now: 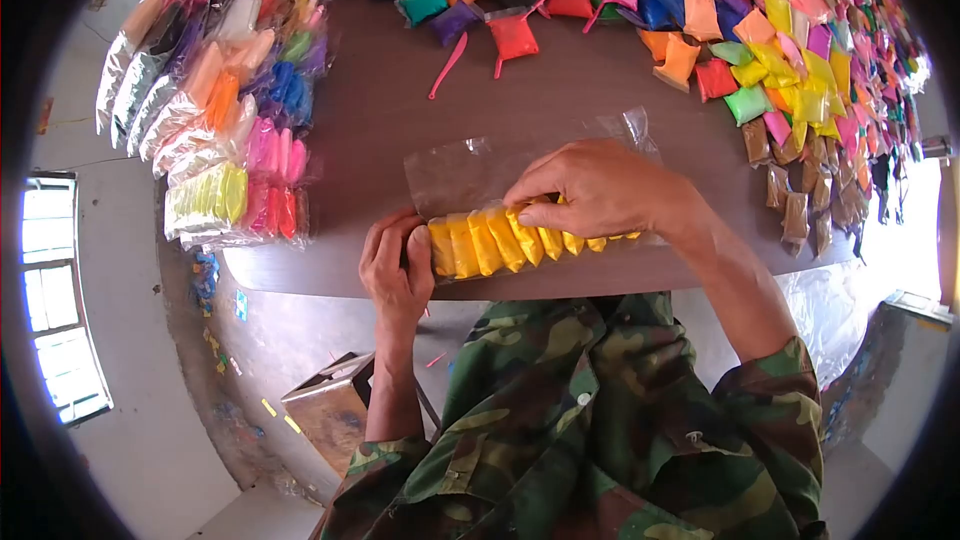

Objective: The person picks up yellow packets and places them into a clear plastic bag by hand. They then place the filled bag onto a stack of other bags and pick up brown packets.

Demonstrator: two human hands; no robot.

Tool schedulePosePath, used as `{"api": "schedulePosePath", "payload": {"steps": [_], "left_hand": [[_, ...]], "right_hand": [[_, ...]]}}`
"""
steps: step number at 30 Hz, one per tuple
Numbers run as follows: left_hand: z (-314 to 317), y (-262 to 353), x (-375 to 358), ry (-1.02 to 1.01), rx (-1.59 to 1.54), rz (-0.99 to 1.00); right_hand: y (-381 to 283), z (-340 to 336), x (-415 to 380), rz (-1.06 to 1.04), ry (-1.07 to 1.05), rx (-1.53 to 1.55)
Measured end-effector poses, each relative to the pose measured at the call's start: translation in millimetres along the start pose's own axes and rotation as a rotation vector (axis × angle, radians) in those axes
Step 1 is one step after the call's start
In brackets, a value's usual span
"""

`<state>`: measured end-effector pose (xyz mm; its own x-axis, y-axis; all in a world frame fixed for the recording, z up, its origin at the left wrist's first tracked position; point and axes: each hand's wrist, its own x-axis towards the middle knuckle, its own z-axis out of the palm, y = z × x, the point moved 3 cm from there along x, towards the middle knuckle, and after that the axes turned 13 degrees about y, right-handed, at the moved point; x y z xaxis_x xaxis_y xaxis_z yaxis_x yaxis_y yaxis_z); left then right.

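Observation:
A row of several small yellow packets point(487, 243) lies in a clear plastic bag point(450, 175) near the table's front edge. The bag's unfilled part spreads flat behind the row. At the row's left end is my left hand point(397, 265), with fingers curled and the thumb pressed against the end packet. My right hand point(600, 185) reaches over the middle of the row, its thumb and forefinger closed at the top of a yellow packet. The right palm hides part of the bag, and some packets on the right are partly covered.
Filled bags of sorted packets point(230, 90) are stacked along the table's left side. Loose multicoloured packets point(700, 15) heap across the back and right. A pink plastic stick point(448, 67) and a red packet point(514, 37) lie beyond the bag. A wooden stool point(335, 405) stands below the table.

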<state>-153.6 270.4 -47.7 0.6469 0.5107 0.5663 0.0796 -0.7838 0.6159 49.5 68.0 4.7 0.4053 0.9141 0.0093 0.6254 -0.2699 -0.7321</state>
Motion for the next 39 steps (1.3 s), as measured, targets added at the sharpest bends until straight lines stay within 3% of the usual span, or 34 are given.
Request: {"api": "schedulePosePath", "payload": {"steps": [7, 10, 13, 19, 25, 31, 34, 39], "left_hand": [[0, -1, 1, 0.006, 0.01, -0.001], [1, 0, 1, 0.006, -0.001, -0.006], [0, 0, 1, 0.006, 0.002, -0.016], [2, -2, 0, 0.009, -0.007, -0.018], [2, 0, 0, 0.004, 0.009, -0.005], [3, -3, -1, 0.027, 0.002, 0.003], [3, -1, 0, 0.027, 0.001, 0.007], [4, -2, -1, 0.03, 0.014, 0.002]], "right_hand": [[2, 2, -1, 0.031, -0.003, -0.036], [1, -9, -12, 0.071, 0.108, -0.068], [10, -21, -28, -0.052, 0.315, -0.073], [21, -27, -45, 0.084, 0.111, -0.017], [12, -16, -36, 0.081, 0.099, -0.14], [15, -25, -40, 0.287, 0.065, -0.14], [21, -23, -46, 0.285, 0.086, -0.1], [18, -37, -61, 0.157, 0.364, 0.07]]}}
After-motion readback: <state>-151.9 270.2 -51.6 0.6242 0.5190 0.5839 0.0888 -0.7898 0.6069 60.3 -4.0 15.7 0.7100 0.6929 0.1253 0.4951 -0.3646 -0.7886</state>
